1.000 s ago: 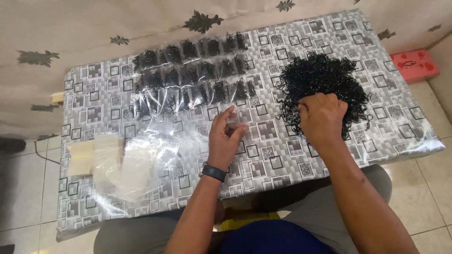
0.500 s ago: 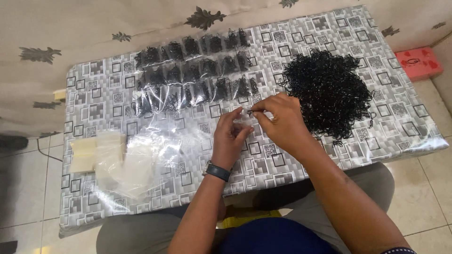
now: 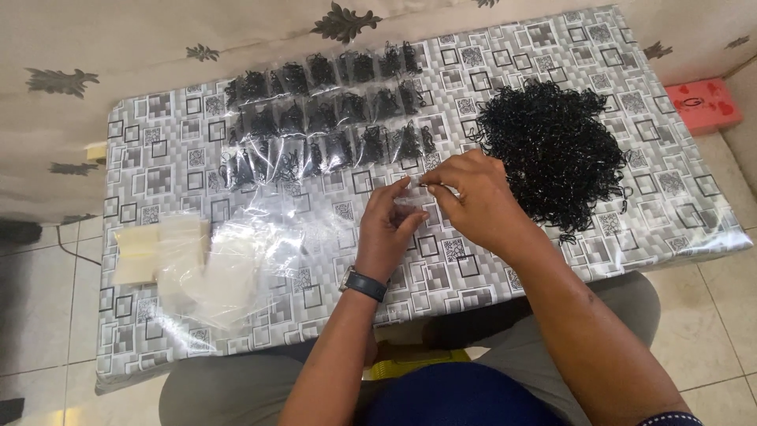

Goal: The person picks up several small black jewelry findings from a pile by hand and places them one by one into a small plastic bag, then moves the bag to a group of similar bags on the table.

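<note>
We saw the low table (image 3: 158, 158) standing before the seated person, and on its far side, to the left of the middle, the filled small bags (image 3: 327, 118) lay in rows, while the heap of rubber bands (image 3: 552, 154) lay to the right of them. Nearer to the person, on the left part of the table, the stack of empty bags (image 3: 185, 260) lay beside some loose clear bags (image 3: 292, 229), and the left hand (image 3: 386, 233) and the right hand (image 3: 473, 201) met over the middle, between those loose bags and the heap, with a small clear bag (image 3: 412, 197) between their fingers. On the floor behind the right end of the table there was a flat box (image 3: 704, 105).
</note>
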